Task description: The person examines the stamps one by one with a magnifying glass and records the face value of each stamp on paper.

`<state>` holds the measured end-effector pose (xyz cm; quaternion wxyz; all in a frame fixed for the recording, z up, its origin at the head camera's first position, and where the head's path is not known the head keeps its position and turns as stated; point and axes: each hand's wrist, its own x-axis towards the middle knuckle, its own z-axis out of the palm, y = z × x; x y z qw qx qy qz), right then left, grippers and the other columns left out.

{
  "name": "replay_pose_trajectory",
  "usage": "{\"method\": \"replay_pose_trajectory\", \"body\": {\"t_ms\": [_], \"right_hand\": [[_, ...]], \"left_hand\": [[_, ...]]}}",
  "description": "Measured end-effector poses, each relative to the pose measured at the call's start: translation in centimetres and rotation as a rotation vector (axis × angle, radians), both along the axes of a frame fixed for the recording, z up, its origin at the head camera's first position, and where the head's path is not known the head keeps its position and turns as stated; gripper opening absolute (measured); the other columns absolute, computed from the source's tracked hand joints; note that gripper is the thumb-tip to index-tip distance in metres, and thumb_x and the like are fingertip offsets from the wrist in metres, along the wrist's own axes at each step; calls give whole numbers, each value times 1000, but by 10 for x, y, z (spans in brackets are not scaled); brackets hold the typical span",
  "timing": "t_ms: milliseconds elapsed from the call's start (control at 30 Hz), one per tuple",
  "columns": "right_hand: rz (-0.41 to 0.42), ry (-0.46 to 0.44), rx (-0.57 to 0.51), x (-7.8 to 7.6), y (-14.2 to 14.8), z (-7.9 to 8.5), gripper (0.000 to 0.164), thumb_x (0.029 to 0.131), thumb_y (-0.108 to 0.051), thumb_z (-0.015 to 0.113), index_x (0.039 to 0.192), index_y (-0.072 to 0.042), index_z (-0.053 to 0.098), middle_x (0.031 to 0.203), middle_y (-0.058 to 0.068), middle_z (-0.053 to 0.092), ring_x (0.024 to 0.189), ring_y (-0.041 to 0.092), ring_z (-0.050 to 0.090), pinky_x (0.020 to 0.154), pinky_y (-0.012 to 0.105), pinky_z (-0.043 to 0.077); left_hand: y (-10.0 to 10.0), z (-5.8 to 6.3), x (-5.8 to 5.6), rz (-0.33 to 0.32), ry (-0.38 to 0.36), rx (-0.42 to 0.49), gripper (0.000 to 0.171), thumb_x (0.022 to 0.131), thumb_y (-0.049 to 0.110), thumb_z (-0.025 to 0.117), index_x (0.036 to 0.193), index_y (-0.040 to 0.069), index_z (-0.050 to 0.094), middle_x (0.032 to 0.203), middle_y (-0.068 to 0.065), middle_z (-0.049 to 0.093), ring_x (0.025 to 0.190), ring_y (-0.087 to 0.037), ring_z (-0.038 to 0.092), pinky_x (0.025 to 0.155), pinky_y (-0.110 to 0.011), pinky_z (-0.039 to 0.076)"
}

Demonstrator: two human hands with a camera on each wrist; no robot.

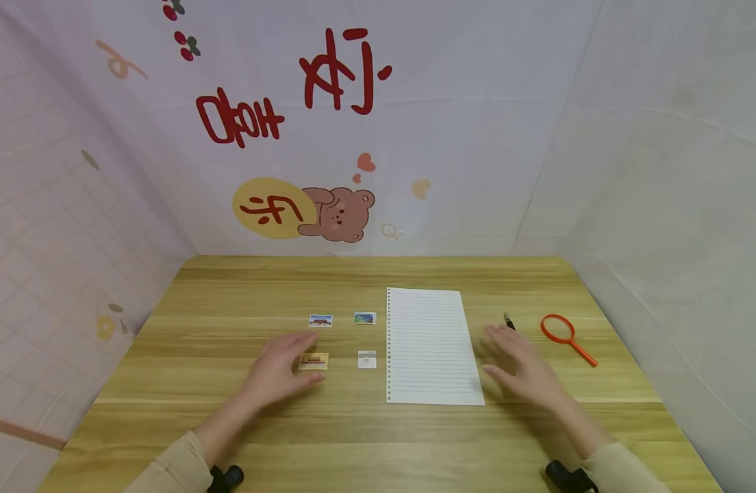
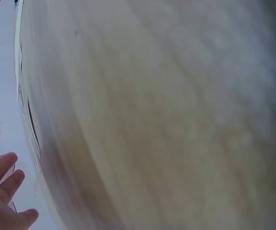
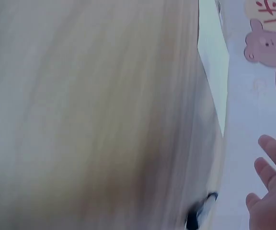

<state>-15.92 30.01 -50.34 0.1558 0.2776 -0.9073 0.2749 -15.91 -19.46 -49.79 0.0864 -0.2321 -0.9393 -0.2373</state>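
Observation:
My left hand [image 1: 281,368] is over the table's left half, fingers relaxed and apart, holding nothing. It overlaps a yellowish stamp [image 1: 314,361] in the head view. Around it lie a stamp with a red building [image 1: 320,321], a blue-green stamp [image 1: 365,318] and a pale stamp [image 1: 367,359]. To their right is a lined loose-leaf sheet [image 1: 433,348] with holes down its left edge. My right hand [image 1: 526,370], fingers spread and holding nothing, is beside the sheet's right edge. A dark pen [image 1: 509,320] shows partly behind its fingers.
A red magnifying glass [image 1: 563,331] lies to the right of my right hand. The wooden table [image 1: 378,452] is bordered by a printed cloth [image 1: 464,137] at the back and pale cloth at both sides.

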Motion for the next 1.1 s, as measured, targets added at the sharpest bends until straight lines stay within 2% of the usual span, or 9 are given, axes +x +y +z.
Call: {"method": "replay_pose_trajectory", "body": {"t_ms": [133, 233, 333, 400, 600, 667, 833, 1033, 1100], "right_hand": [[-17, -38, -49, 3, 15, 1, 72, 81, -14, 82, 145, -9, 51, 141, 15, 54, 132, 43, 41, 112, 17, 18], [-41, -51, -67, 4, 26, 1, 71, 81, -12, 82, 145, -9, 51, 139, 17, 56, 129, 45, 43, 108, 9, 17], [-67, -48, -87, 5, 38, 1, 68, 80, -8, 81, 143, -4, 53, 136, 21, 56, 126, 46, 46, 105, 7, 18], [-84, -42, -99, 6, 45, 1, 67, 80, -6, 81, 141, -2, 54, 136, 23, 56, 124, 41, 48, 103, 7, 19], [-152, -47, -137, 9, 64, 0, 68, 80, -4, 81, 142, -4, 54, 133, 21, 59, 122, 3, 43, 95, 5, 25], [-180, -69, -145, 10, 70, 0, 66, 82, -6, 80, 142, -5, 54, 134, 20, 59, 122, -4, 40, 94, 5, 25], [-253, -110, -133, 12, 86, 0, 64, 86, -13, 78, 144, -8, 52, 133, 21, 58, 122, -2, 42, 95, 6, 24], [-297, -97, -177, 12, 105, -4, 64, 86, -12, 78, 144, -6, 52, 131, 27, 58, 122, -17, 33, 96, 2, 21], [-318, -98, -187, 12, 113, -6, 64, 87, -12, 78, 144, -6, 52, 128, 28, 59, 122, -18, 32, 96, 1, 21]], "left_hand": [[-5, -2, -2, 1, -67, 108, 75, 76, 39, 85, 138, 5, 59, 137, -12, 59, 128, -38, 50, 105, -60, 38], [-9, -4, -4, 15, -121, 185, 71, 76, 35, 86, 136, 6, 61, 134, -12, 60, 127, -38, 51, 104, -58, 40], [-13, -5, -5, 32, -166, 227, 68, 77, 35, 86, 135, 7, 63, 133, -13, 61, 127, -38, 51, 104, -58, 40], [-15, -6, -5, 41, -186, 238, 67, 77, 35, 86, 134, 8, 63, 132, -13, 61, 126, -38, 51, 103, -58, 40], [-20, -8, -5, 49, -211, 258, 61, 77, 29, 87, 130, 6, 66, 129, -13, 63, 123, -37, 54, 102, -58, 41], [-20, -8, -6, 49, -214, 259, 59, 76, 27, 87, 128, 7, 67, 129, -11, 64, 123, -36, 54, 103, -57, 40], [-20, -14, -8, 54, -197, 227, 55, 74, 27, 88, 123, 9, 71, 125, -9, 66, 123, -36, 53, 104, -58, 37], [-19, -19, -12, 55, -170, 200, 53, 73, 27, 89, 120, 9, 72, 122, -9, 67, 121, -36, 54, 104, -59, 35], [-19, -20, -13, 52, -167, 195, 53, 73, 26, 89, 120, 10, 73, 121, -9, 67, 121, -36, 54, 104, -60, 35]]}}
